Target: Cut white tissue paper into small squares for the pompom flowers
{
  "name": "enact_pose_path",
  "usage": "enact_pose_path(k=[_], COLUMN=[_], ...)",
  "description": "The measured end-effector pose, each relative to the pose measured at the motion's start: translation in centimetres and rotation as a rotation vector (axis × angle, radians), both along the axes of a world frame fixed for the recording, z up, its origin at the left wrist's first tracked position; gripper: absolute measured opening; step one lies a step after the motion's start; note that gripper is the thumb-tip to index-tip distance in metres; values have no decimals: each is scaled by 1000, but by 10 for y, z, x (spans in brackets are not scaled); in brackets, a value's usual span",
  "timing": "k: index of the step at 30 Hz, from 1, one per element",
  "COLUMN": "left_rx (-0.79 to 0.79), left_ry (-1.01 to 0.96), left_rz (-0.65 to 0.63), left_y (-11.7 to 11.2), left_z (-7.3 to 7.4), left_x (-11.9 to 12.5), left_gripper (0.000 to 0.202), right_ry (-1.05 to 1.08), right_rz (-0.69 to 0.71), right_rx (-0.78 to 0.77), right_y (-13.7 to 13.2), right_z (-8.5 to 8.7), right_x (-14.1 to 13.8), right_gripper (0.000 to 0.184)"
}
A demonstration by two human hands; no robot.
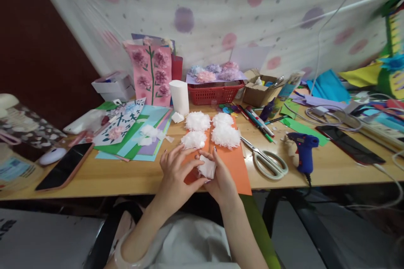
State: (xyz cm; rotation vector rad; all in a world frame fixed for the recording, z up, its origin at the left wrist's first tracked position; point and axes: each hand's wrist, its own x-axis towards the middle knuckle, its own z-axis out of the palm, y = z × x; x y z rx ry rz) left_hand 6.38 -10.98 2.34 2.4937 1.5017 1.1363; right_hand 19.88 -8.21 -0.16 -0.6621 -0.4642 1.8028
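Note:
A small folded square of white tissue [207, 167] is held between my two hands just above the table's front edge. My right hand [222, 178] cups it from the right, fingers closed around it. From the left, the thumb and forefinger of my left hand [176, 172] grip its side, while the other fingers are bent above. Right behind my hands, several fluffy white tissue pompoms [226, 135] rest on an orange paper sheet [241, 172]. A white tissue roll [179, 96] stands upright beyond them, with a small folded white piece [177, 117] at its foot.
Scissors [268, 162] and a blue glue gun [301, 151] lie to the right, near markers [259, 122] and a dark phone [350, 145]. Coloured papers [139, 130] and another phone [66, 166] are on the left. Behind stand a red basket [216, 93] and cardboard box [261, 90].

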Motion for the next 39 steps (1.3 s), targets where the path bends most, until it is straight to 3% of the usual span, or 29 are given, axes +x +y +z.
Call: enact_pose_path(k=[3,9,14,20,27,35,37,39], left_rx=[32,78,1,-146,-186,-103,-178,-303], left_ry=[4,-51,-92,-306,-476,-438,-533,-682], left_rz=[15,87,166,103,92,103,98,90], left_y=[4,4,7,12,16,7,5,5], left_z=[0,-1,-5,-2,-2,6,8,9], left_x=[-12,-13,-3,-3,-14,-16,-17,-20], left_gripper=[32,8,7,14,11,6,3,14], right_ry=[44,103,120,118,-4,-205,-232,-252], right_rz=[26,43,59,24,-4,0,13,23], right_rx=[-48,-118,-147,-191,-44,76,83,89], right_y=[0,-2,-4,-5,-8,-14,-14,-14], right_z=[3,12,15,19,19,16,15,14], right_x=[0,-1,-1,-2,-5,-13,-14,-13], right_gripper=[37,32,33,36,34,39,42,43])
